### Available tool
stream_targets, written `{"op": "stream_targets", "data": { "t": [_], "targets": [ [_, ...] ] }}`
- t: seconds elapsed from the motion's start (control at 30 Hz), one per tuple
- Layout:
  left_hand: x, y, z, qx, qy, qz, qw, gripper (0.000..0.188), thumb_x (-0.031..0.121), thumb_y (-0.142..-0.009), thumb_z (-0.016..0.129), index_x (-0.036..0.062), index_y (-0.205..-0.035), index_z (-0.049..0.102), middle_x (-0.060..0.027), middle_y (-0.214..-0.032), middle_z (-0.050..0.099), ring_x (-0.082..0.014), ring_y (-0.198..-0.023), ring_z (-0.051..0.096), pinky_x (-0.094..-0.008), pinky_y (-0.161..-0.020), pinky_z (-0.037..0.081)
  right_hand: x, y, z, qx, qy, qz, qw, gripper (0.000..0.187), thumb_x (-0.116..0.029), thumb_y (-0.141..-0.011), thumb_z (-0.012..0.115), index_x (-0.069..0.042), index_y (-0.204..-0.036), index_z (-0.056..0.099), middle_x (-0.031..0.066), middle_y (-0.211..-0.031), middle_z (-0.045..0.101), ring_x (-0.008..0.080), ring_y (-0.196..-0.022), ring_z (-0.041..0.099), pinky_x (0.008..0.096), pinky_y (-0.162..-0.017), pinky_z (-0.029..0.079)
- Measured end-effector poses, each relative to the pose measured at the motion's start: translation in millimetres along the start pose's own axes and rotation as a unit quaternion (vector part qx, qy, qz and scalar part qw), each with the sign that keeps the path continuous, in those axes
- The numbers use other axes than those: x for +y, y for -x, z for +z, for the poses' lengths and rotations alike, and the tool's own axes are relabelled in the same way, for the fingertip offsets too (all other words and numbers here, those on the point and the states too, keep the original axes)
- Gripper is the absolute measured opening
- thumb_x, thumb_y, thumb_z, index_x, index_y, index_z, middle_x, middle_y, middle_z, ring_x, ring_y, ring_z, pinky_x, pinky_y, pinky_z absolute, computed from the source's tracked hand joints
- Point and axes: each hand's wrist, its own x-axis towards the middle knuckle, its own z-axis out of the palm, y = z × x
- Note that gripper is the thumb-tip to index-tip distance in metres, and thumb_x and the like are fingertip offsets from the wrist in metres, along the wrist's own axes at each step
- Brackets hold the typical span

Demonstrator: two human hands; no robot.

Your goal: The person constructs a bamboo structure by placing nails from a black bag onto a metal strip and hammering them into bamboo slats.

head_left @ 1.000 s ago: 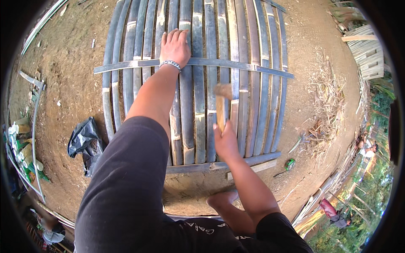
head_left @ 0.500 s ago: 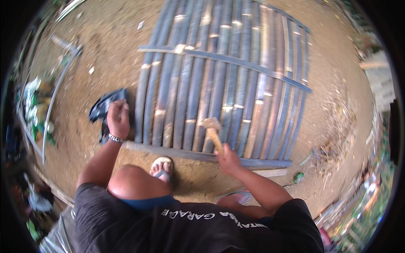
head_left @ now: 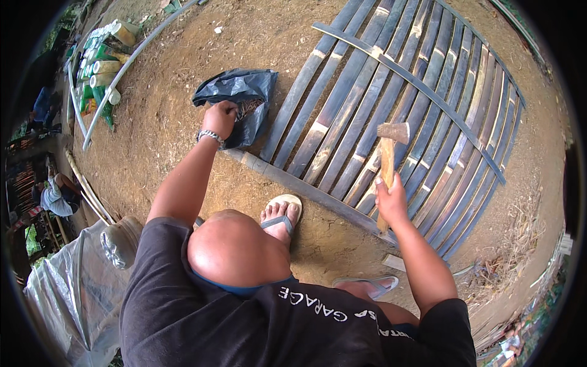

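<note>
Your right hand [head_left: 392, 199] is wrapped around the wooden handle of one hatchet [head_left: 394, 133], raised in front of the bamboo slats [head_left: 333, 134]. The hatchet's long axis runs nearly straight away from you, leaning slightly to your right; its head is at the far end, set crosswise, with the broader edge facing right, and the handle's butt sticks out below your fist, toward you.

Your left hand [head_left: 220, 119] is at the near side of one black plastic bag [head_left: 232, 82], its fingers curled in; you cannot tell from here whether they pinch anything. One chain bracelet [head_left: 211, 136] circles that wrist. The bag lies on the ground [head_left: 153, 116], just beside the left end of the frame, and thin brown pieces [head_left: 249, 109] show in its mouth, too small to count.

The slats number more than a dozen, side by side, running from near left to far right. One flat strip [head_left: 428, 92] crosses over them, slanting from far left to near right, and one rail [head_left: 309, 191] lies along their near ends. You wear two sandals [head_left: 277, 221], and one short plank [head_left: 394, 263] lies near the rail's right end.
</note>
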Motion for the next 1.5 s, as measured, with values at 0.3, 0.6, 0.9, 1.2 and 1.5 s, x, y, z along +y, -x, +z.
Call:
{"op": "stream_targets", "data": {
  "t": [0.3, 0.6, 0.9, 1.2, 1.5],
  "targets": [
    [-3, -23, 26, 0.014, -0.072, 0.028, 0.997, 0.027, 0.024, -0.087, 0.069, 0.0130, -0.109, 0.079, -0.0221, -0.103, 0.073, -0.0398, -0.099, 0.069, -0.0465, -0.090, 0.055, -8, 9, 0, 0.006, -0.015, 0.037, 0.999, 0.029, -0.023, -0.103, 0.062, -0.003, -0.121, 0.052, 0.0038, -0.072, 0.058, 0.0130, -0.053, 0.056, 0.0310, -0.048, 0.046],
    [8, -33, 31, -0.016, -0.072, -0.114, 0.991, 0.027, 0.036, -0.089, 0.067, 0.0201, -0.108, 0.080, -0.0204, -0.114, 0.072, -0.0394, -0.108, 0.068, -0.0464, -0.095, 0.055, -15, 29, 25, -0.019, -0.014, 0.091, 0.996, 0.037, -0.027, -0.101, 0.065, -0.001, -0.123, 0.049, 0.0028, -0.069, 0.055, 0.0124, -0.052, 0.055, 0.0307, -0.047, 0.046],
    [-23, -40, 27, -0.015, 0.033, -0.079, 0.996, 0.021, 0.030, -0.083, 0.075, 0.0159, -0.098, 0.081, -0.0206, -0.101, 0.074, -0.0374, -0.097, 0.072, -0.0424, -0.087, 0.056, -11, 28, 34, -0.047, -0.024, 0.069, 0.996, 0.035, -0.026, -0.101, 0.064, -0.002, -0.123, 0.050, 0.0032, -0.070, 0.057, 0.0131, -0.053, 0.056, 0.0312, -0.048, 0.046],
    [-37, 2, -19, 0.010, 0.046, -0.012, 0.999, 0.010, 0.008, -0.079, 0.072, 0.0028, -0.086, 0.068, -0.0108, -0.081, 0.069, -0.0241, -0.077, 0.067, -0.0357, -0.072, 0.053, -6, 13, 26, -0.029, -0.012, 0.103, 0.994, 0.049, -0.029, -0.101, 0.065, 0.002, -0.133, 0.045, 0.0053, -0.072, 0.059, 0.0134, -0.055, 0.056, 0.0336, -0.049, 0.047],
    [188, 22, -46, -0.227, 0.230, 0.215, 0.922, 0.017, 0.003, -0.086, 0.077, 0.0018, -0.103, 0.074, -0.0027, -0.093, 0.073, -0.0091, -0.088, 0.069, -0.0260, -0.080, 0.055, 20, 22, 10, 0.014, -0.046, 0.060, 0.997, 0.044, -0.028, -0.100, 0.066, 0.002, -0.127, 0.048, 0.0119, -0.084, 0.060, 0.0226, -0.071, 0.058, 0.0379, -0.062, 0.048]
  ]
}}
